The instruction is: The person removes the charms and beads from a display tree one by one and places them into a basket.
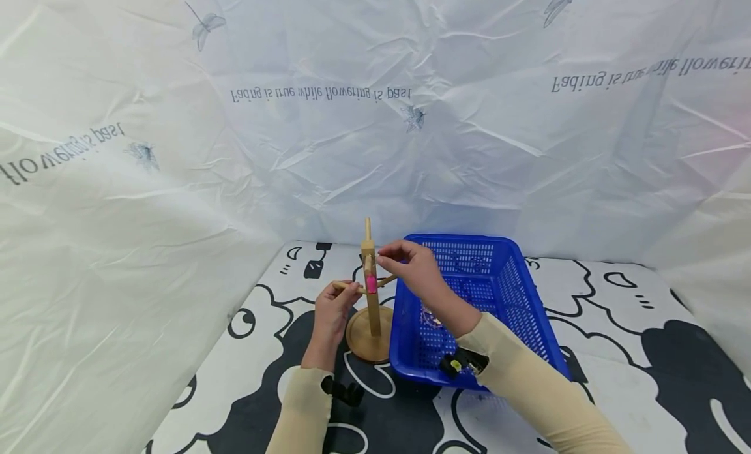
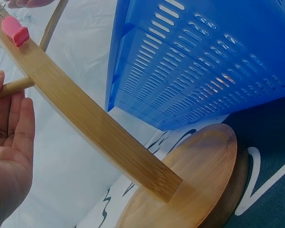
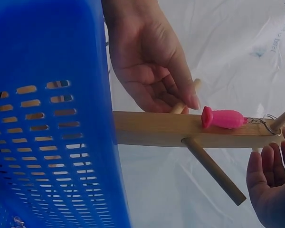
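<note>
A wooden mug tree (image 1: 374, 314) with a round base and several pegs stands left of the blue basket. My left hand (image 1: 333, 310) pinches one of its side pegs (image 2: 14, 87) between thumb and fingers. From an upper peg (image 3: 284, 118) hangs a keychain with a pink fish-like charm (image 1: 371, 284), its metal ring looped around that peg. My right hand (image 1: 413, 266) is close by on the right of the post, thumb and fingertips right at the ring. I cannot tell whether they pinch it.
The blue perforated basket (image 1: 530, 297) sits close against the right of the mug tree, with a small keychain-like item (image 1: 430, 318) inside. My right forearm passes over it. A cartoon-patterned cloth covers the table (image 1: 598, 349); white printed sheeting (image 1: 328, 154) hangs behind and at the sides.
</note>
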`<state>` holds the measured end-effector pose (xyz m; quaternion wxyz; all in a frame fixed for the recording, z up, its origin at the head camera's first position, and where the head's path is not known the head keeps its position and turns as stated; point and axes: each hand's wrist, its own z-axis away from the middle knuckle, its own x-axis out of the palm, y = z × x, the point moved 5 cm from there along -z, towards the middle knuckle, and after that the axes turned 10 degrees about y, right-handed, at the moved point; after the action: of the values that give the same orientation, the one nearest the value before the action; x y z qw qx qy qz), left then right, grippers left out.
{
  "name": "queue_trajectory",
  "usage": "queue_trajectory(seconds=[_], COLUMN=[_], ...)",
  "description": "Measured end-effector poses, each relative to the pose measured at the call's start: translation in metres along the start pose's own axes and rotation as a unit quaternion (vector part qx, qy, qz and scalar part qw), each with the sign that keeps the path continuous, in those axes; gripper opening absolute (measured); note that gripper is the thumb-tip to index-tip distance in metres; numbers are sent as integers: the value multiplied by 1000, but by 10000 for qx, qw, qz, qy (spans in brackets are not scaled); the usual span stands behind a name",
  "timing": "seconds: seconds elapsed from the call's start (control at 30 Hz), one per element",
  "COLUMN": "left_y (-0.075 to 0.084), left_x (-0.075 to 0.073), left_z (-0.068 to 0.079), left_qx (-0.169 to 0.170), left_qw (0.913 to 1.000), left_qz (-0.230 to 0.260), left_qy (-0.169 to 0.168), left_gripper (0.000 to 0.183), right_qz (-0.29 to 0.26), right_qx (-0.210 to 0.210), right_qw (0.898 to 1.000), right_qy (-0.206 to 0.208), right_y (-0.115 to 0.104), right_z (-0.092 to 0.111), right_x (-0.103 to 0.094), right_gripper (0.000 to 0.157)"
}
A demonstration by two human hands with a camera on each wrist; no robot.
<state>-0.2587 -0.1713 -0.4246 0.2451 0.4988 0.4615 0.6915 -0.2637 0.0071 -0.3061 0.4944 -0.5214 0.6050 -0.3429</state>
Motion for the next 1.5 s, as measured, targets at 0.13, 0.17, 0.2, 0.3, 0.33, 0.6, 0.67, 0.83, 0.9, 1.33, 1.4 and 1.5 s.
queue_trajectory(seconds=[0.13,0.17,0.2,0.3,0.33,0.6,0.67,0.83,0.9,1.33,1.4,1.5], left_y=[-1,-1,-1,-1,-1,-1,-1,-1,-1,-1,-1,-1], left_x=[0,0,0,0,0,-1,-1,-2,-2,1,1,2], left_z=[-1,-1,-1,-1,-1,-1,-1,0,0,1,1,1], left_qx=[-7,-11,-11,-21,-20,-23,-19,4,45,55,87,148], left_qw=[10000,10000,10000,10000,10000,10000,10000,9999,9999,9996,9995,9992], left_qz=[39,51,61,42,16,-63,-94,-155,-161,162,170,199], left_qy=[20,31,36,39,32,11,21,34,19,-202,-246,-318], left_gripper=[10,10,9,9,8,6,5,4,7,23,22,23], right_qz=[-22,-39,-55,-92,-108,-122,-118,-135,-119,-272,-276,-310], right_qx=[1,-1,-10,-29,-32,0,14,103,113,216,265,332], right_qw=[10000,10000,10000,9999,9999,9998,9999,9998,9998,9994,9993,9990], right_qy=[39,46,58,91,100,123,124,124,127,29,22,20], right_y=[2,1,1,0,0,1,1,1,2,3,3,2], right_z=[-1,-1,-1,-1,-1,-2,-2,-2,-2,0,1,2], right_x=[3,4,4,6,6,8,9,9,9,8,8,8], right_gripper=[21,21,20,19,19,16,16,15,15,17,17,16])
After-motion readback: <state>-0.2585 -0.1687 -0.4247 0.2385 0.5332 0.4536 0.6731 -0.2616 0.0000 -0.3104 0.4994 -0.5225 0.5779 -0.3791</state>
